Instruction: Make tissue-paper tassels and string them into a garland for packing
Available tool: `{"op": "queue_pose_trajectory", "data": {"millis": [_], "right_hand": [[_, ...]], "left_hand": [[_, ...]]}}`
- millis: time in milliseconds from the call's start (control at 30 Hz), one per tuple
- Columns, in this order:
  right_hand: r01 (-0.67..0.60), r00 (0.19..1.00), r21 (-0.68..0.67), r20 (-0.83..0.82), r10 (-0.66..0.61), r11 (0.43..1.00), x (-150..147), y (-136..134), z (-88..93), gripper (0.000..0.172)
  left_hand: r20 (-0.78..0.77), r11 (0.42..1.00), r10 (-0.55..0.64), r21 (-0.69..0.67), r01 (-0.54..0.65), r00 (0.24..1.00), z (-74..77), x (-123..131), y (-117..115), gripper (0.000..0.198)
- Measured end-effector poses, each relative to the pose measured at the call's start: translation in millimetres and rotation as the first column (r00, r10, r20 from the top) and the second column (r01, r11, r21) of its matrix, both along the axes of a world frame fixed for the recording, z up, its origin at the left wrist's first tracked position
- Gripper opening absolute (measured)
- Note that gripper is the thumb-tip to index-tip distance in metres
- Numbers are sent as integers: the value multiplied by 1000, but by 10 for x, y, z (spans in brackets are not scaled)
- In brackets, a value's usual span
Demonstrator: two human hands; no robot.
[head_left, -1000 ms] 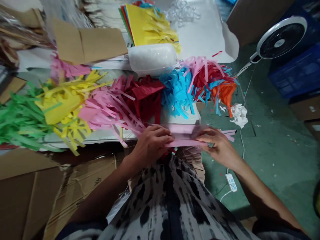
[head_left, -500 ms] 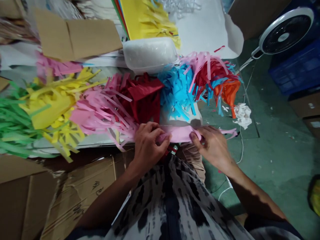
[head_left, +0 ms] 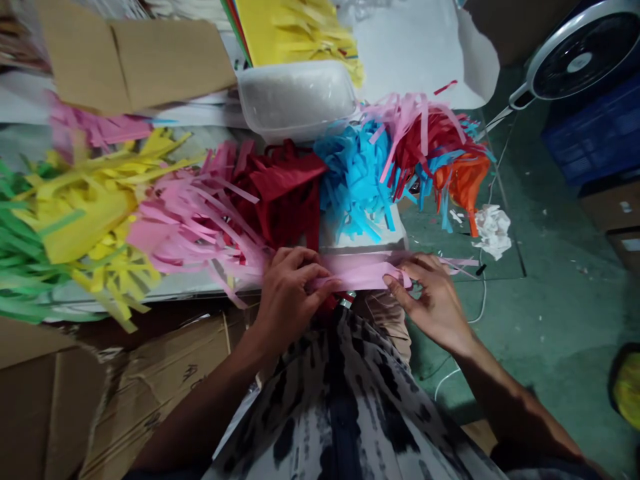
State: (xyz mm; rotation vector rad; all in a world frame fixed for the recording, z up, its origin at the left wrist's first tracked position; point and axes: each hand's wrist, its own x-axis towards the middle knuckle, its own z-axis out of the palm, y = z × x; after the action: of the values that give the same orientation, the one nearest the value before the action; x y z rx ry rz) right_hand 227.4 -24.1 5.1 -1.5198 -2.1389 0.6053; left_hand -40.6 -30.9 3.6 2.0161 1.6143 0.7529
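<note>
Long pink tissue-paper strip (head_left: 360,272): left end hidden behind the left hand (head_left: 289,300).
Round white-rimmed electric fan (head_left: 583,57): cut off by the top right corner.
Green fringed paper (head_left: 23,267): cut off by the left edge.
Yellow object (head_left: 629,390): cut off by the right edge, blurred, kind unclear.
Small black piece (head_left: 481,269): too small to tell.

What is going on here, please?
A person holds a band of pink paper with the left hand and the right hand, gripping it a little apart. Just beyond the hands lie heaps of fringed pink paper, red paper, blue paper and yellow paper. A plastic tub sits behind them.
</note>
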Motion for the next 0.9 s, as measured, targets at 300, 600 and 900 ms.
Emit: {"op": "queue_pose_trajectory", "data": {"millis": [300, 600, 900], "right_hand": [[34, 965, 47, 260, -45, 998, -149, 25, 43, 37], [29, 963, 59, 266, -43, 998, -171, 110, 17, 42], [28, 952, 55, 302, -44, 998, -167, 163, 0, 47]], "left_hand": [[-246, 997, 81, 24, -77, 966, 27, 111, 54, 20], [-283, 990, 115, 112, -86, 952, -38, 126, 76, 24], [-293, 990, 107, 124, -73, 950, -51, 131, 54, 15]]}}
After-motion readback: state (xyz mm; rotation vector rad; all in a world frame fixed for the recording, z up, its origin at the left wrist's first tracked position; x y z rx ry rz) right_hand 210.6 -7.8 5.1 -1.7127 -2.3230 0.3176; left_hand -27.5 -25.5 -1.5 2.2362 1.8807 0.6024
